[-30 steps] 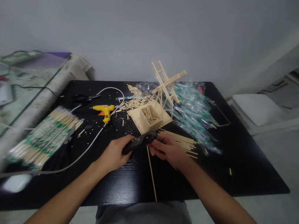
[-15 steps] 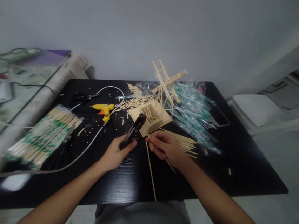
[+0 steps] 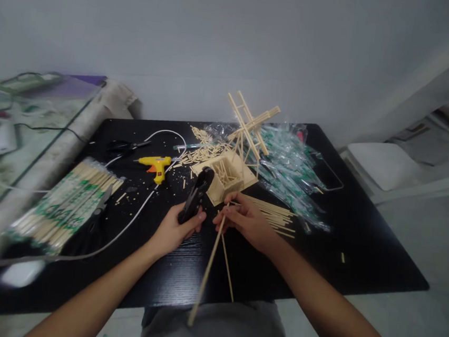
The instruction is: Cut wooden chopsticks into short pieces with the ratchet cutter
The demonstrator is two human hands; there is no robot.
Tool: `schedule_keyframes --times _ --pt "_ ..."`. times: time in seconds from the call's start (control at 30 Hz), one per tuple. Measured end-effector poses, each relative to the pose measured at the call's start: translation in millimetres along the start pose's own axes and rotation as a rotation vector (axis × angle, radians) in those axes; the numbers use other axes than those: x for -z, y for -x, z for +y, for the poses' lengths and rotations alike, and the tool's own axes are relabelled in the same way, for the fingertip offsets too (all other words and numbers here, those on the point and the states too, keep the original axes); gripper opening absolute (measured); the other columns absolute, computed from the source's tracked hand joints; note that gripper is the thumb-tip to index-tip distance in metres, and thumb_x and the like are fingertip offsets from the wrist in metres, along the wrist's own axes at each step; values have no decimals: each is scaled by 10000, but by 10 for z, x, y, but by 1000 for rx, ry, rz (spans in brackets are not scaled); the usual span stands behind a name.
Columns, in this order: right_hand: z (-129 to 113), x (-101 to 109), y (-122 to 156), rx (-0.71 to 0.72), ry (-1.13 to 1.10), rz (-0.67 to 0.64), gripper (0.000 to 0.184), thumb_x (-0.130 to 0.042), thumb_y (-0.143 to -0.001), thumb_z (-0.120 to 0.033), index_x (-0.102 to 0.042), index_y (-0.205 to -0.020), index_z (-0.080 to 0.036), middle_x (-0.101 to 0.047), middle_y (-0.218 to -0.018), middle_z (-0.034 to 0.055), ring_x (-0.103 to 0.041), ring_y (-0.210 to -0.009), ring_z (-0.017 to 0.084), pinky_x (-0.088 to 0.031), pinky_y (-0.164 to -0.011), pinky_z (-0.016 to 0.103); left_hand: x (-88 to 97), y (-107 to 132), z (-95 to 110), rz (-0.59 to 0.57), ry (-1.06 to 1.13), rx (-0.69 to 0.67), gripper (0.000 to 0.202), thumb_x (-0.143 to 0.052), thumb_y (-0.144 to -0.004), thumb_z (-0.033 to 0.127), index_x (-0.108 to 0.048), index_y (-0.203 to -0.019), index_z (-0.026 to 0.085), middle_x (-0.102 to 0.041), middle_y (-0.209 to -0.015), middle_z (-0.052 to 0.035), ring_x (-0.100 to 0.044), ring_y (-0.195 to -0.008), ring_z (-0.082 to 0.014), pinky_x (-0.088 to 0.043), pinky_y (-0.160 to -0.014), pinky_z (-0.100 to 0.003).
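My left hand point(image 3: 176, 230) is closed around a black hand cutter point(image 3: 196, 195), its head pointing up and away from me. Pinched in the fingers of my right hand point(image 3: 245, 221) is a thin wooden chopstick point(image 3: 209, 267), slanting down toward my lap. Another thin stick point(image 3: 227, 268) lies on the table beneath it. Just beyond both hands stands a wooden stick model point(image 3: 248, 126) with crossed blades on a flat base. A small box point(image 3: 226, 174) on that base holds short cut pieces. Several loose sticks point(image 3: 273, 213) lie beside my right hand.
The black table point(image 3: 367, 251) carries a yellow glue gun point(image 3: 159, 166) with a white cord, scissors point(image 3: 99, 214), and wrapped chopsticks point(image 3: 71, 196) on the left. Cut pieces point(image 3: 202, 153) are scattered behind the model. Green-printed plastic wrappers point(image 3: 288, 161) pile up at the back right.
The stick in my right hand has swung round, and its near end now points down toward my lap. My left hand and the cutter have barely moved.
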State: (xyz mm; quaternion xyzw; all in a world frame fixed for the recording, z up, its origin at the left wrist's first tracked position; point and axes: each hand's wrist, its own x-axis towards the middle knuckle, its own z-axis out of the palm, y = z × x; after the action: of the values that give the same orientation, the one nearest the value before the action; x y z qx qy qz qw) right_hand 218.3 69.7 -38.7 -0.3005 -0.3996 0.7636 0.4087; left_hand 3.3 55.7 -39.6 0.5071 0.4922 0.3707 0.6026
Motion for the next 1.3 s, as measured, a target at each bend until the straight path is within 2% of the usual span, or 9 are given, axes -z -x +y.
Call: schedule_keyframes --times 0.17,0.33,0.5,0.63,0.77,0.93,1.0,1.2,1.3 --pt "15 17 -40 38 77 80 477 -857 -807 -493 -466 -835 -221 -782 -786 10 -737 -621 157 -548 -537 239 26 -5 27 -31 66 -11 432 -753 -844 557 -607 -868 152 -618 -583 11 -414 -424 -61 -312 -409 -190" --pt "-87 62 -5 145 311 260 484 -886 -739 -535 -541 -753 -197 -725 -695 0 -630 -534 119 -483 -490 230 84 -24 75 -62 346 60 346 -785 -833 451 -607 -856 155 -594 -545 30 -368 -379 -41 -274 -381 -168" --pt "-226 107 214 129 716 339 412 -798 -839 -538 -590 -729 -201 -666 -659 -3 -579 -582 142 -440 -558 272 153 -38 170 -16 541 101 346 -770 -810 472 -652 -837 148 -469 -439 73 -244 -323 -26 -217 -344 -163" --pt "-180 80 430 118 1055 294 353 -766 -899 -442 -590 -699 -210 -625 -643 -16 -551 -613 160 -380 -602 291 171 -41 216 15 598 118 411 -743 -787 541 -672 -823 137 -579 -510 16 -229 -326 -21 -183 -334 -180" --pt "-36 -34 545 25 1171 190 298 -704 -963 -356 -582 -734 -209 -634 -665 -12 -563 -621 167 -350 -615 293 137 -42 207 54 581 66 484 -717 -789 605 -696 -873 130 -677 -632 -37 -271 -344 -24 -212 -351 -194" --pt "74 -187 550 -58 1193 80 235 -707 -973 -292 -590 -788 -205 -671 -735 0 -622 -684 178 -384 -654 292 88 -71 156 199 416 -59 293 -848 -766 359 -660 -834 145 -559 -567 47 -337 -399 -24 -257 -394 -167" --pt "100 -215 538 -65 1198 77 201 -744 -947 -275 -601 -827 -202 -680 -780 4 -638 -722 184 -410 -675 293 89 -91 133 231 375 -83 289 -838 -792 358 -637 -805 150 -520 -552 61 -336 -406 -27 -261 -394 -168" --pt "177 -186 534 -4 1264 129 266 -839 -852 -222 -640 -1026 -189 -678 -1047 64 -664 -945 232 -499 -821 347 128 -129 95 292 260 16 429 -851 -758 450 -538 -666 171 -443 -490 76 -336 -398 -35 -256 -377 -166" --pt "195 -169 547 -10 1215 151 252 -822 -848 -155 -647 -1024 -199 -676 -1025 52 -665 -936 226 -515 -825 350 136 -137 102 293 184 50 476 -859 -726 491 -513 -640 176 -464 -501 68 -351 -398 -34 -266 -373 -163"
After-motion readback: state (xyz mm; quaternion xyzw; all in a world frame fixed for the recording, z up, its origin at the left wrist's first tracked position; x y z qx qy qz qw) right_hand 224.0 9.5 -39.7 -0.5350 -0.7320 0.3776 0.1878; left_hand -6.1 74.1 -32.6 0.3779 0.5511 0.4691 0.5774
